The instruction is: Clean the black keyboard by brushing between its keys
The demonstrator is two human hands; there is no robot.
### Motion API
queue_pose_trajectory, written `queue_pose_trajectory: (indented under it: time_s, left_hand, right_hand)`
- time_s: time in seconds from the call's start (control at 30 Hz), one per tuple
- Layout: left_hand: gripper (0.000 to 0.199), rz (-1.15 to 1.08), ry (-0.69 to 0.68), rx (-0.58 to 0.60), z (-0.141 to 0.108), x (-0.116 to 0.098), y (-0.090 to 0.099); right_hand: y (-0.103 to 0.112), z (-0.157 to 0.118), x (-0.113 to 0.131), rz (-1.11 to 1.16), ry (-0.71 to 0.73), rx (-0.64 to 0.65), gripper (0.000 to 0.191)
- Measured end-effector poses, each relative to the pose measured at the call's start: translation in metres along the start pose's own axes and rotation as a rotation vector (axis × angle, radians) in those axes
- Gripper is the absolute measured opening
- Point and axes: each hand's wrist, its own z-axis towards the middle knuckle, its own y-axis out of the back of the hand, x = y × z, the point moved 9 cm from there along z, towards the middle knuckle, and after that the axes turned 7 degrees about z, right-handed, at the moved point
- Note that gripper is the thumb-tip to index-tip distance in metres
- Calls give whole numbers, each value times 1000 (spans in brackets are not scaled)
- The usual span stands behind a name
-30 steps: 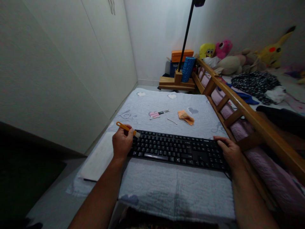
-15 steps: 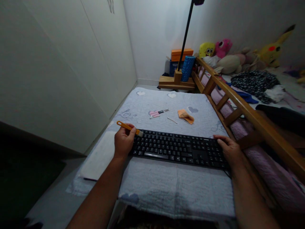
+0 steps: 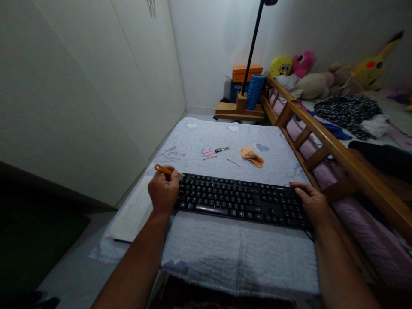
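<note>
A black computer keyboard (image 3: 225, 197) lies across the cloth-covered surface in front of me. My left hand (image 3: 163, 191) is closed round a small brush (image 3: 165, 169) with an orange handle, at the keyboard's left end. The brush's pale bristles meet the top left corner of the keys, partly hidden by my fingers. My right hand (image 3: 310, 201) grips the keyboard's right end, thumb on top and fingers round the far edge. Beyond the keyboard lie an orange cloth (image 3: 252, 157), a cotton swab (image 3: 233, 162) and a pink-and-black tool (image 3: 216, 151) with a thin metal tip.
A wooden bed rail (image 3: 325, 141) runs along the right side, with plush toys (image 3: 304, 64) and clothes behind it. A white cabinet (image 3: 96, 94) stands on the left. At the back are a wooden stand (image 3: 240, 111) with a black pole and a blue foam roller (image 3: 255, 92).
My left hand has moved slightly left with the brush, drawing the bristles toward the keyboard's left corner. My right hand still holds the right end.
</note>
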Motion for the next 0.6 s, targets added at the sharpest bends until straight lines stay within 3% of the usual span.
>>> queue_pose_trajectory:
  time_s: [0.1, 0.27, 0.6]
  left_hand:
    - [21, -129, 30, 16, 0, 2, -3]
    - [24, -383, 140, 156, -3, 5, -20]
    - [22, -301, 122, 189, -7, 2, -24]
  right_hand:
    - [1, 1, 0, -9, 15, -2, 28]
    - [0, 1, -2, -15, 14, 14, 28]
    - [0, 0, 0, -30, 17, 8, 26]
